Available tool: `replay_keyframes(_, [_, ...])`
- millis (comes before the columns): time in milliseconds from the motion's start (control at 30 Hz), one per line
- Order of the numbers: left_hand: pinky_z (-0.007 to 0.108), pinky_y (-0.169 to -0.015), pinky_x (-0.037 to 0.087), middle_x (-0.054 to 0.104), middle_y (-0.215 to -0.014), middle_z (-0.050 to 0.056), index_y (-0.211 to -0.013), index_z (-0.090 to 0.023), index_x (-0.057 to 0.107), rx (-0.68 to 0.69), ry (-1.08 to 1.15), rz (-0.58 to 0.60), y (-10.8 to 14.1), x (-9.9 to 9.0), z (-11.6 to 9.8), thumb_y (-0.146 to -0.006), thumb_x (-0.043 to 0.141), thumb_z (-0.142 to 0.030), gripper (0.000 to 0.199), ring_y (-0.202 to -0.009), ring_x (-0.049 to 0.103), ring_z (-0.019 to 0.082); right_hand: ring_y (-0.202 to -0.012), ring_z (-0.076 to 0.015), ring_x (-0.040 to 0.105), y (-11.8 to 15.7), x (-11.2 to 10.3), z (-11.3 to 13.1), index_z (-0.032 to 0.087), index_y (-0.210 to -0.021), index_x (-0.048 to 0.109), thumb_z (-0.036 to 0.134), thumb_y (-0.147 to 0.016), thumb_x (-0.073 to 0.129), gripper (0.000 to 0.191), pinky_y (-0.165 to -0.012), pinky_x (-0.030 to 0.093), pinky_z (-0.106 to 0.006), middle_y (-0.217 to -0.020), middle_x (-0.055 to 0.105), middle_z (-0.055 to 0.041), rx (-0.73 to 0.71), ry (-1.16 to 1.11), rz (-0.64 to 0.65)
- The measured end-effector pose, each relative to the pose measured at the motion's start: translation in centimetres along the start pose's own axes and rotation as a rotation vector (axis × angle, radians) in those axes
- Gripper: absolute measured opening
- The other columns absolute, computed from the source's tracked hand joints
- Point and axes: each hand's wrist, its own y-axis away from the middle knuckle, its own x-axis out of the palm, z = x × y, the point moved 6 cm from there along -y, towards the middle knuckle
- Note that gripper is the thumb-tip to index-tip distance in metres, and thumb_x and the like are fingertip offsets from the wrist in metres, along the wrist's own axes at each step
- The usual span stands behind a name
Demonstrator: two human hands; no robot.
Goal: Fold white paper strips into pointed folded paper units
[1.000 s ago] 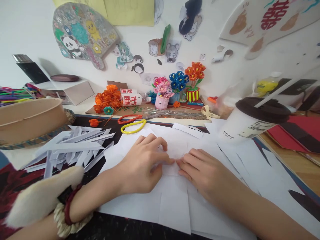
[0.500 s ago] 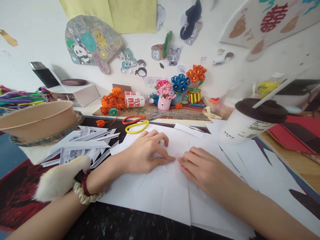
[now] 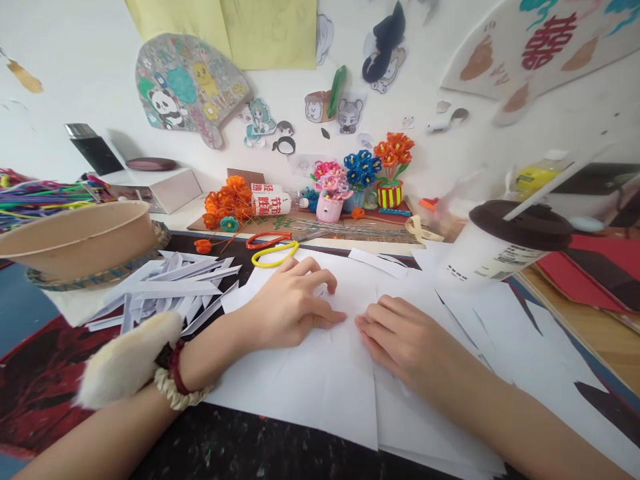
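Note:
Both of my hands rest over white paper sheets (image 3: pixel 345 407) layered on the dark table. My left hand (image 3: pixel 293 303), with a scrunchie and a fluffy band at its wrist, has thumb and index finger together, pressing on a piece of white paper (image 3: pixel 350 331). Its other fingers are curled. Close beside it, my right hand (image 3: pixel 400 333) has its fingers bunched and pinched down at the same paper. White on white, the paper's edges are hard to make out. Scissors with red and yellow handles (image 3: pixel 274 255) lie just beyond my left hand.
Folded paper strips (image 3: pixel 187 288) are heaped at left, near a tan bowl (image 3: pixel 80 233). A lidded cup with a straw (image 3: pixel 500 250) stands at right. Behind are pipe-cleaner flowers (image 3: pixel 330 183), orange flowers (image 3: pixel 227 200) and a black flask (image 3: pixel 94 150).
My left fingertips have drawn back slightly to the left, widening the gap to my right hand. The right hand has barely moved. The whole view has shifted a little.

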Motion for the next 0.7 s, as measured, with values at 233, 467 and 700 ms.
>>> replay_keyframes(233, [0.036, -0.074, 0.03, 0.065, -0.106, 0.002, -0.089, -0.032, 0.076, 0.001, -0.067, -0.053, 0.4, -0.1, -0.2, -0.091, 0.056, -0.027, 0.02, -0.095, 0.049, 0.024, -0.063, -0.018, 0.048, 0.1, 0.0, 0.0, 0.01, -0.075, 0.066, 0.005, -0.094, 0.041, 0.032, -0.055, 0.04, -0.032, -0.066, 0.055, -0.005, 0.007, 0.003, 0.014])
replay_keyframes(467, [0.036, -0.074, 0.029, 0.066, -0.098, 0.003, -0.084, -0.024, 0.071, 0.068, -0.129, -0.109, 0.7, 0.1, -1.0, -0.09, 0.054, -0.017, 0.02, -0.092, 0.05, 0.022, -0.063, -0.018, 0.05, 0.1, -0.1, 0.0, 0.01, -0.075, 0.066, 0.005, -0.093, 0.043, 0.03, -0.056, 0.042, -0.032, -0.066, 0.056, -0.0053, 0.019, -0.018, 0.016])
replay_keyframes(700, [0.037, -0.078, 0.032, 0.064, -0.106, 0.004, -0.093, -0.025, 0.071, 0.039, -0.086, -0.053, 1.1, 0.1, -0.7, -0.09, 0.052, -0.014, 0.022, -0.098, 0.05, 0.023, -0.065, -0.0191, 0.054, 0.2, -0.3, -0.3, 0.008, -0.08, 0.069, 0.006, -0.093, 0.044, 0.028, -0.058, 0.045, -0.034, -0.069, 0.059, -0.007, 0.078, -0.095, 0.01])
